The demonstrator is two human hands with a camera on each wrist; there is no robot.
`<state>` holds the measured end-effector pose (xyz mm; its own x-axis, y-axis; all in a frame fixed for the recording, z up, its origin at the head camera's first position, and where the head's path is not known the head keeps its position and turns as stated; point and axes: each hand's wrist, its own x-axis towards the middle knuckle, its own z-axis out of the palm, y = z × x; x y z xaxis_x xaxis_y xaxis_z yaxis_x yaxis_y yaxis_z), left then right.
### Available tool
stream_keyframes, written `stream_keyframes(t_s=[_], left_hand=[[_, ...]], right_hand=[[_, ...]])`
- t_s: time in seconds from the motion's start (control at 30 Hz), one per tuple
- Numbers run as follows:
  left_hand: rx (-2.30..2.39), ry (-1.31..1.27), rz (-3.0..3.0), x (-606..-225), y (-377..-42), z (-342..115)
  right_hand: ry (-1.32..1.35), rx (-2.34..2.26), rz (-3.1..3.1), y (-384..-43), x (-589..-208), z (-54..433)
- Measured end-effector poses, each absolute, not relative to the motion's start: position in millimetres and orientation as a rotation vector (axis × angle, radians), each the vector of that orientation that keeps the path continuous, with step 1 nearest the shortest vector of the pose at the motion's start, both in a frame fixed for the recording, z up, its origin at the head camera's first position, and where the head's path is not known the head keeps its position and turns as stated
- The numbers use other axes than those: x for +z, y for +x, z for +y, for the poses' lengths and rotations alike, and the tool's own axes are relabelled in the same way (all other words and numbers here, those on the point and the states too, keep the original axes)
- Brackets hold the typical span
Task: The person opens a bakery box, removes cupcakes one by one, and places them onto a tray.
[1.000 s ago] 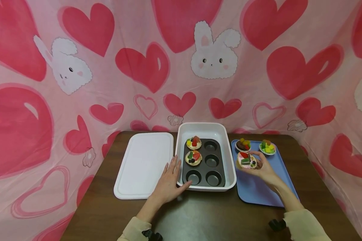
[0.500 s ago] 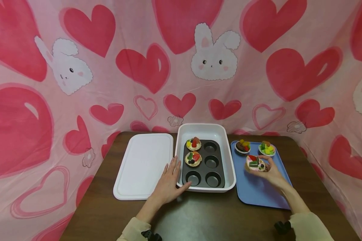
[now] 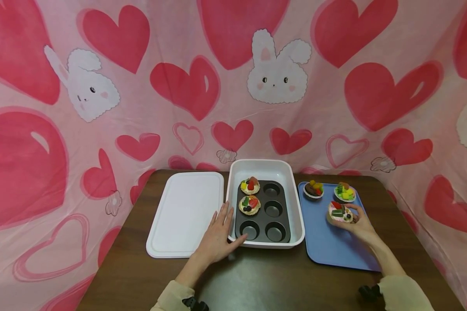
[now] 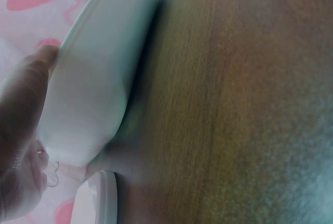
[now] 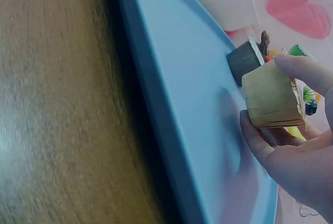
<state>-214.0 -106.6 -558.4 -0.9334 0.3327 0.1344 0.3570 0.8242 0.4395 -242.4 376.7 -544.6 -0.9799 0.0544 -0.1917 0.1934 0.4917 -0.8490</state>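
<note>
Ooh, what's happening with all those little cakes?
A person's right hand is holding a small fruit-topped cake in a pale yellow wrapper above a blue rectangular tray. Two more small cakes with colourful toppings sit at the tray's far end. The left hand is at the near left corner of a white plastic tub. Inside is a dark grey muffin tin, with two fruit-topped cream cakes in its left column.
</note>
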Motion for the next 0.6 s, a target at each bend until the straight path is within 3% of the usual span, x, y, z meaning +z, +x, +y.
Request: stream_keyframes(t_s=[0.6], left_hand=[[-0.748, -0.562, -2.939, -558.3, -212.9, -106.1]], right_hand=[[0.266, -1.513, 2.640, -245.2, -551.1, 384.6]])
